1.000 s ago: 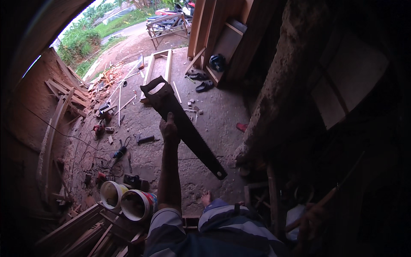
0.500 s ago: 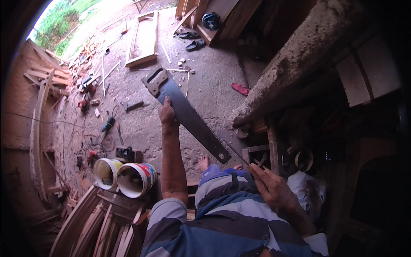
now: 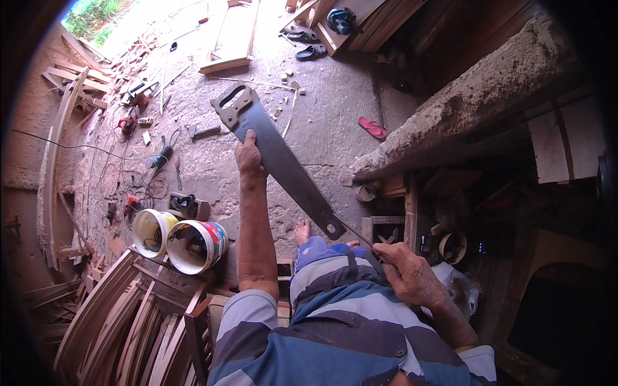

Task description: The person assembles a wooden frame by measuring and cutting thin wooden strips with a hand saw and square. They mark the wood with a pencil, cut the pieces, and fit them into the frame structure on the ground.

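Observation:
A handsaw [image 3: 288, 172] with a grey blade slants across the middle of the view, its grip at the upper left and its toe pointing down toward my lap. My left hand [image 3: 248, 154] is closed on the blade just below the grip, thumb on the flat face. The toothed edge faces right. Between the fingers of my right hand [image 3: 409, 273] is a slim metal file [image 3: 357, 236], its far end at the teeth near the blade's toe. Whether the file touches the teeth I cannot tell. The right hand's fingers partly hide the file's near end.
Two buckets [image 3: 196, 248] stand left of my arm, above curved wooden pieces [image 3: 129, 321]. Power tools [image 3: 159, 158] and cords lie on the floor at left. A wooden frame [image 3: 225, 63] lies ahead, a red flip-flop [image 3: 372, 127] by the rough ledge [image 3: 463, 96] at right.
The file and right hand have shifted slightly up and left along the saw's toothed edge near the toe. The view has moved a little; my left hand keeps its hold on the blade.

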`<state>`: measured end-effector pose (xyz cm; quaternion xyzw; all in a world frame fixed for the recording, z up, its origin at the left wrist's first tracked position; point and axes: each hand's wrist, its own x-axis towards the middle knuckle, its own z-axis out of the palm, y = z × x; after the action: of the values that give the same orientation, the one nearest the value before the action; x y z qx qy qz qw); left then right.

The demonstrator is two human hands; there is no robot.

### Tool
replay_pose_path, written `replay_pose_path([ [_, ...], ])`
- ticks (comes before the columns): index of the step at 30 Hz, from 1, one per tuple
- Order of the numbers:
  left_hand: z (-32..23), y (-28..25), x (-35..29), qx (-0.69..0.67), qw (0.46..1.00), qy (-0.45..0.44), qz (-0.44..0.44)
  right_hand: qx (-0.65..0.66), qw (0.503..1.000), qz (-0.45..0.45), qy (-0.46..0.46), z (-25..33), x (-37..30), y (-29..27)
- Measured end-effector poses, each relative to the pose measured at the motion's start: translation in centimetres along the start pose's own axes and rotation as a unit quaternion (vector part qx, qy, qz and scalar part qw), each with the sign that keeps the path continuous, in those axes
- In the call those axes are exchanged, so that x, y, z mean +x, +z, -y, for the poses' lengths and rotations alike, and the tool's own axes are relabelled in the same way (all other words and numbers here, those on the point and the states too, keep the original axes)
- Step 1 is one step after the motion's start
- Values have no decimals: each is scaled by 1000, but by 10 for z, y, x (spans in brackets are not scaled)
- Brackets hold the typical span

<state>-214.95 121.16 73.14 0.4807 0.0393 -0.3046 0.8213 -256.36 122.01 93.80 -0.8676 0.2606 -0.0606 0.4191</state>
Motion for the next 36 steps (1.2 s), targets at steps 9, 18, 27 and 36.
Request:
replay_pose_path([
  [9,3,-4,-4,21,999,-5,-26,-115,984,115,71,0,-2,-4],
  [18,19,-10,-4,34,999,-14,-14,-59,994,64,67,-20,30,17],
  [27,20,-16,-7,-8,999,-48,-6,-43,979,155,129,-4,7,-1],
  [36,22,-8,-19,8,998,-64,21,-16,998,38,41,-37,53,23],
])
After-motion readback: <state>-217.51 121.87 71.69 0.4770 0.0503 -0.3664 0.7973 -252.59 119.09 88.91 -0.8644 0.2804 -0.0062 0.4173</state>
